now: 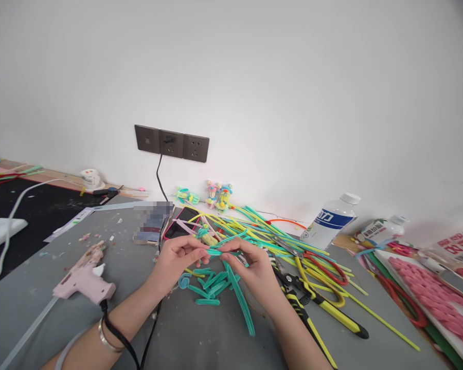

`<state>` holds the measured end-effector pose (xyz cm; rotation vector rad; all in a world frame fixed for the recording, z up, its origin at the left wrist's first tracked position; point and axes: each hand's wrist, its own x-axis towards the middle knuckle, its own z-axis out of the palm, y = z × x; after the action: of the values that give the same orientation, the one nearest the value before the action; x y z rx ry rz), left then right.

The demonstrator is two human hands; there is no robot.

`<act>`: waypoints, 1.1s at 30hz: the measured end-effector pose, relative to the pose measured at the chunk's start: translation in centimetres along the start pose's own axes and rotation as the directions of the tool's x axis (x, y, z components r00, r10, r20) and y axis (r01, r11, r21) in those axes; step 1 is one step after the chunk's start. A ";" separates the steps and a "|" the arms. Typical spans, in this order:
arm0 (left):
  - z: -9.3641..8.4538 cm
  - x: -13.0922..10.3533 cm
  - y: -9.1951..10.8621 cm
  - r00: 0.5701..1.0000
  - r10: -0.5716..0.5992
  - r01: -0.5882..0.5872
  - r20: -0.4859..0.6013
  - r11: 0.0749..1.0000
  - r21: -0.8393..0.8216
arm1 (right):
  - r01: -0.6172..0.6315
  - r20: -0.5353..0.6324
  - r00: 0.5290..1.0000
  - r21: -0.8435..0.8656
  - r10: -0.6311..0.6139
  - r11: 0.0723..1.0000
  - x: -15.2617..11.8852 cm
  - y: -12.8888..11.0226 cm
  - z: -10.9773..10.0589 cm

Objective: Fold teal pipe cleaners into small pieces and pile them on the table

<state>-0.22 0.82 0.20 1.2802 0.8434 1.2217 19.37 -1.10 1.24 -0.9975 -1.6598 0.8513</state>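
Observation:
Between my two hands, teal pipe cleaners (pixel 215 252) are pinched at the middle of the table. My left hand (pixel 183 255) grips their left end with thumb and forefinger. At the other end my right hand (pixel 245 259) is closed on them too. A longer folded teal strip (pixel 239 300) hangs down below my right hand; whether it is part of the held piece I cannot tell. Short cut teal pieces (pixel 215 284) lie in a pile under my hands, beside a small blue coil (pixel 183 281). Just behind my fingers is a small green and yellow pipe-cleaner figure (pixel 207 235).
A pink glue gun (pixel 85 277) lies left, its black cord passing my left forearm. To the right are yellow-black wire pliers (pixel 312 295), red-handled scissors (pixel 326 267), long yellow and green pipe cleaners (pixel 262 226) and a bottle (pixel 332 218). Finished small figures (pixel 219 195) stand by the wall.

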 end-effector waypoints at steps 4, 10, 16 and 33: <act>0.0 -0.1 0.2 1.000 0.024 -0.023 -0.018 0.999 0.030 | 0.003 -0.004 1.000 -0.002 -0.003 1.000 0.1 -0.2 -0.1; 0.0 -0.1 0.4 0.997 0.020 -0.019 -0.068 1.000 0.021 | -0.065 -0.029 0.997 0.129 0.070 0.990 0.1 0.3 -0.1; 0.0 -0.1 0.2 0.987 0.043 -0.051 -0.156 0.998 -0.044 | -0.227 0.017 0.970 0.423 0.243 0.877 0.2 0.5 -0.3; 0.1 -0.3 -0.4 0.960 -0.180 0.202 0.215 0.976 -0.084 | -0.268 0.085 0.960 0.553 0.267 0.789 0.1 0.5 0.2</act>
<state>-0.15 0.53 -0.26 1.1869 0.7240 0.9492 19.25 -0.82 0.80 -0.8128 -1.1587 1.4335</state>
